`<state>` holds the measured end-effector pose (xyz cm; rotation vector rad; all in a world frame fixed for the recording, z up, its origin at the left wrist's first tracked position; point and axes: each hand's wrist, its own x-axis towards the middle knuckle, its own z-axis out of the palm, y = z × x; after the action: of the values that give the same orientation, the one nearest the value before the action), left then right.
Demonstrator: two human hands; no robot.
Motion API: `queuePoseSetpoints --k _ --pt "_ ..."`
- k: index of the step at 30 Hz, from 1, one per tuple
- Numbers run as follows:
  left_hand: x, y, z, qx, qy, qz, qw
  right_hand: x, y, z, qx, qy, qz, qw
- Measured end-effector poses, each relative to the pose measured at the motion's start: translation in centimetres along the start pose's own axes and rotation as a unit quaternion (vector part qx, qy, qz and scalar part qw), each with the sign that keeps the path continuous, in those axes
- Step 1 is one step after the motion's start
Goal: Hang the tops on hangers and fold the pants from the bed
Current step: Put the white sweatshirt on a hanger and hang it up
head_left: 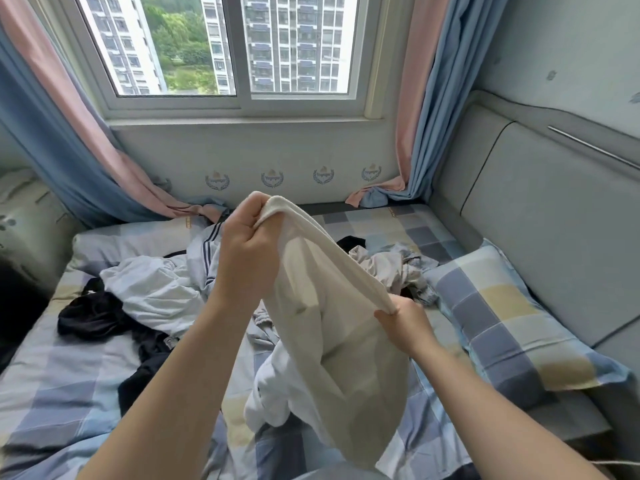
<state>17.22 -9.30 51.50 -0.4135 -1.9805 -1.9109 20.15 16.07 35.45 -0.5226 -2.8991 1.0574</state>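
Cream garment [346, 358], limp, slightly sheer

One head-worn view — looking forward and down, close over the bed [62, 382].

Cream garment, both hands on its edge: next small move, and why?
Probably pull the hands apart and lift: left hand and right hand grip one ribbed edge of the cream garment, which hangs bunched over the clothes pile, shape unclear.

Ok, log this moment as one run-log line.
state: garment held up over bed | left hand: grips cream garment edge, raised | right hand: pinches same edge, lower | clothes pile: on bed, unsorted
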Motion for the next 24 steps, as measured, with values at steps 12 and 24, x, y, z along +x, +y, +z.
queuePoseSetpoints --k 12,24 --pt "-0.5 -6.2 -1.6 0.198 -0.217 -0.233 0.927 1.2 -6.2 -5.0 0.187 -0.020 -0.052 0.981" --pt "-4.3 -9.0 3.5 0.175 -0.202 -0.094 0.959 -2.6 -12.3 -9.1 0.212 -0.055 -0.219 0.951"
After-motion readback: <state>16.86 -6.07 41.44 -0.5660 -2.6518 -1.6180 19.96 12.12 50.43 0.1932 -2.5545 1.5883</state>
